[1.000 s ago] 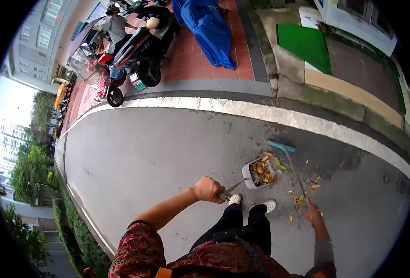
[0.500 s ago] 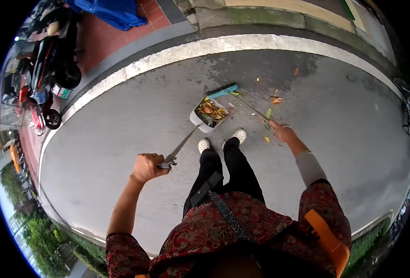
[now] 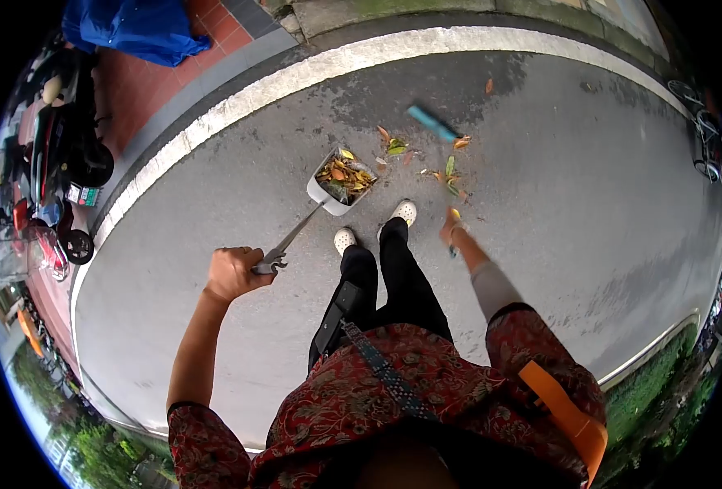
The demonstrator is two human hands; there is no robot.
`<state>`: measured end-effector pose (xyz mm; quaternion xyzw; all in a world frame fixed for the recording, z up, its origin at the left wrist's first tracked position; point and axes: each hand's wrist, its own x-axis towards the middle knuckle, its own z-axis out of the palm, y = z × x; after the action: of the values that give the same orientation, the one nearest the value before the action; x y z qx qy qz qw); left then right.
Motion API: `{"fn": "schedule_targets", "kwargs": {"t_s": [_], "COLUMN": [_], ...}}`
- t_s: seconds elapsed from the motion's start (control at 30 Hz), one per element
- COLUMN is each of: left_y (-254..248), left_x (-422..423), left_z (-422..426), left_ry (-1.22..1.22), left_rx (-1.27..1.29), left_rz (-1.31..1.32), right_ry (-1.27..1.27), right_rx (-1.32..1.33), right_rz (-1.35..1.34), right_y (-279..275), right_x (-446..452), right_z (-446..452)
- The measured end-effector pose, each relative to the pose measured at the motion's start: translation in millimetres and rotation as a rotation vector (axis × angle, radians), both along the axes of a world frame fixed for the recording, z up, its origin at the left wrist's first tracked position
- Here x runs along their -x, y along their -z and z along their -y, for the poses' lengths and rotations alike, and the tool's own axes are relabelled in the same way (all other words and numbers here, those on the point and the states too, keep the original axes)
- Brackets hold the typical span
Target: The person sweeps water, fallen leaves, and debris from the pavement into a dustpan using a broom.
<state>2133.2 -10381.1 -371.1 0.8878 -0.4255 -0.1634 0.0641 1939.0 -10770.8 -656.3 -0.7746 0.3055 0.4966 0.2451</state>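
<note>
My left hand point(image 3: 238, 273) is wrapped round the grey handle of a long-handled dustpan point(image 3: 334, 206). The pan rests on the asphalt and holds a heap of dry leaves point(image 3: 343, 175). In my right hand point(image 3: 452, 228) is the stick of a broom with a blue-green head point(image 3: 432, 122), smeared by motion. The broom head is apart from the pan, to its upper right. Loose leaves point(image 3: 450, 169) lie on the ground between the broom head and my right hand, and a few more point(image 3: 395, 145) lie nearer the pan.
My cream clogs point(image 3: 404, 212) stand just below the pan. A white kerb line point(image 3: 336, 72) curves across the far side. Parked motorbikes point(image 3: 75, 163) and a blue tarp point(image 3: 136, 31) are at the left. Bicycles point(image 3: 707, 138) stand at the right edge.
The broom head has swung away from the dustpan's rim to the right, and my right hand has turned with it. My left hand still grips the dustpan handle. The view has shifted a little.
</note>
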Motion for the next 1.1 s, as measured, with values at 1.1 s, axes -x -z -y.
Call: {"fn": "schedule_targets", "kwargs": {"t_s": [1.1], "left_y": [10.8], "left_x": [5.4], "left_z": [-2.8], "left_ry": [0.053], "left_rx": [-0.066], "left_rz": [-0.039], "right_ry": [0.632], "right_rx": [-0.005], "right_rz": [0.471], "right_y": [-57.5], "right_x": [51.2], "right_z": [191.9]}}
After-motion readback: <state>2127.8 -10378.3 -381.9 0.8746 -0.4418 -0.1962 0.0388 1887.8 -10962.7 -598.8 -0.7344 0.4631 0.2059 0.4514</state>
